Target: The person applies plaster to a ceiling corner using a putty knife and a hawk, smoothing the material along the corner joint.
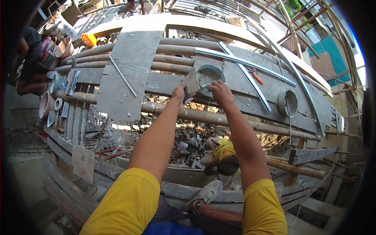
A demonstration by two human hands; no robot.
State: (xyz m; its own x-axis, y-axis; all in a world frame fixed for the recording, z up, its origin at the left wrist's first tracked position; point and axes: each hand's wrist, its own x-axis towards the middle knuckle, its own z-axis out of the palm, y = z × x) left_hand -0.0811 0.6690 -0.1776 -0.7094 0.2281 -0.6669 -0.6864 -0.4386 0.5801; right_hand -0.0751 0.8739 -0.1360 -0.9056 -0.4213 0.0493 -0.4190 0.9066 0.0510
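My left hand [179, 95] is closed on the edge of a flat grey-brown plate [191, 83], tilted up beside a round grey bucket [224, 74]. Wet-looking grey material [206, 78] lies in the bucket, which stands on the planks in front of me. Over the near right rim of the bucket, my right hand [220, 93] is closed with its fingers pinched together. A small pale piece shows at its fingertips, but the hand hides most of what it grips.
Crossed metal channels [244, 65] and red-handled snips [257, 78] lie on the planks at right, near another bucket [294, 103]. A perforated metal strip [123, 76] rests on a board [133, 49]. Below the bamboo poles [199, 116] is a person in yellow [225, 150]; another person [30, 58] is at far left.
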